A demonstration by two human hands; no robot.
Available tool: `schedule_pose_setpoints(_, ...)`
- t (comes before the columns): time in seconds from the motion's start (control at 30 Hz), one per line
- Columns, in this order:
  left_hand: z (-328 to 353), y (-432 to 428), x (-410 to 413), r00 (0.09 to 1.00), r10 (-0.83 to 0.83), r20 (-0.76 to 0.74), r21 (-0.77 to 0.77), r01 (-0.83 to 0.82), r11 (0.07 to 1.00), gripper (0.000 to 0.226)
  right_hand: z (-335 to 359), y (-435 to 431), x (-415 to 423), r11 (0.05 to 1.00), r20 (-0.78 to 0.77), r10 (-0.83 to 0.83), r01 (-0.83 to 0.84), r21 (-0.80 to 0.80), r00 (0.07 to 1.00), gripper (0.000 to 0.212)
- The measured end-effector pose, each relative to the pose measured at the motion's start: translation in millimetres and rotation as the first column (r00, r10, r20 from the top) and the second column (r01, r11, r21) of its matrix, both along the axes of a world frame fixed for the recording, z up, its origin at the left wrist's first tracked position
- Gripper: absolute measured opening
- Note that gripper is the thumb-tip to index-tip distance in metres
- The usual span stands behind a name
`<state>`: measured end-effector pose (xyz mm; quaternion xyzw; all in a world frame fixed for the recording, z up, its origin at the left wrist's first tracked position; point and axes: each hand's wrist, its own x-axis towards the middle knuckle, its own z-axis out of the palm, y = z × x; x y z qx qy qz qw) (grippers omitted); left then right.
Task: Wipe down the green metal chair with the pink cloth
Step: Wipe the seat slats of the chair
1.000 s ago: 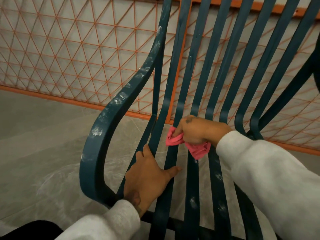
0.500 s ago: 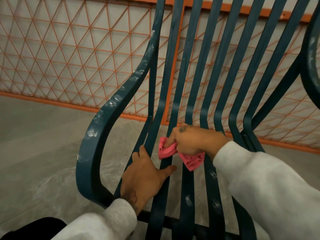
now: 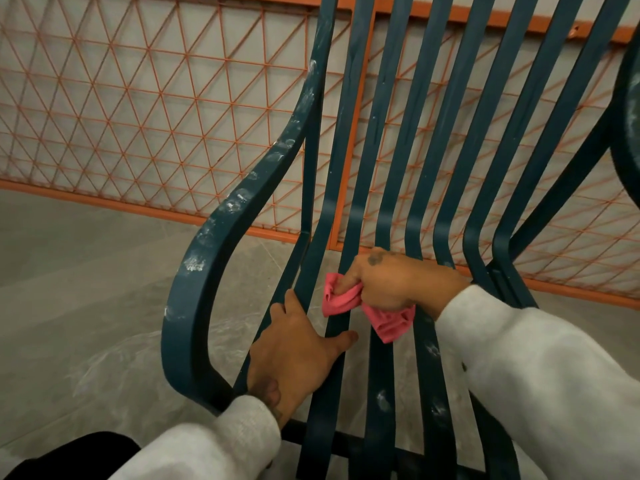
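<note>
A person in pale grey sleeves leans over a green metal chair (image 3: 389, 133) made of long curved slats, seen from above. The right hand (image 3: 391, 282) has its fingers curled around a bunched pink cloth (image 3: 393, 323) and presses it on the slats near the back of the seat, where they bend upward. One loose corner of the cloth hangs over a gap between slats. The left hand (image 3: 298, 355) lies flat on the slats at the seat's left edge, fingers straight and close together, thumb spread sideways, apparently steadying the chair. White dusty smudges (image 3: 382, 400) mark the slats near the seat's front edge and run along the left armrest (image 3: 188, 306), so much of the job looks undone. Behind the chair stands an orange mesh fence (image 3: 138, 116) on a grey floor (image 3: 69, 271). The hanging corner could catch between slats and tug the cloth loose. Bunched so tightly, the cloth may only smear the dust or miss the slat edges.
</note>
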<state>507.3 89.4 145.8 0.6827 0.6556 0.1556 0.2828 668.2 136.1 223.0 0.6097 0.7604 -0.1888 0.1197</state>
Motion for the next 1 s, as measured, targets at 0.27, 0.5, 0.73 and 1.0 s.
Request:
schedule_pose_setpoints(0.27, 1, -1, 1, 1.0, -0.004, -0.025, 0.012, 0.004, 1.0, 0.12, -5, 14, 6, 0.989, -0.07, -0.12, 0.126, 0.081, 0.99, 0.057)
schedule_pose_setpoints(0.5, 0, -1, -1, 1.0, -0.011, 0.0, -0.001, 0.011, 1.0, 0.12, -3, -14, 2, 0.999, -0.101, -0.022, 0.018, -0.039, 0.995, 0.055)
schedule_pose_setpoints(0.73, 0, -2, 0, 1.0, -0.009, -0.02, 0.009, 0.009, 1.0, 0.12, -10, 8, 8, 0.98, -0.075, -0.148, 0.156, 0.123, 0.986, 0.049)
schedule_pose_setpoints(1.0, -3, 3, -4, 0.997, -0.011, 0.082, -0.028, 0.013, 1.0, 0.1, -8, -27, 0, 0.994, -0.182, -0.08, 0.093, 0.065, 0.98, 0.054)
